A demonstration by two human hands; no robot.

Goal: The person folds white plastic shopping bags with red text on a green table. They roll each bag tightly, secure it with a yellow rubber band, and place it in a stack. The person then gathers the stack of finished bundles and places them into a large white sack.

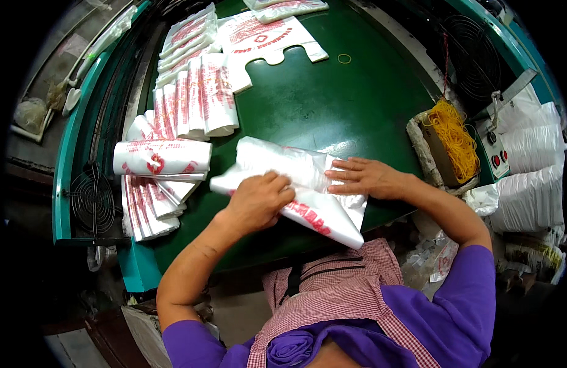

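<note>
A stack of white plastic bags with red print lies before me at the near edge of the green table, its near side folded over on itself. My left hand is closed on the left part of this stack, fingers curled into the plastic. Flat on the right part rests my right hand, fingers stretched out. Just left of the stack is a rolled bundle of printed bags, lying across other folded bundles.
More folded bundles and flat bag stacks fill the table's far left. A lone yellow rubber band lies on the green surface. At right stand a box of yellow rubber bands, a button panel and wrapped white bundles.
</note>
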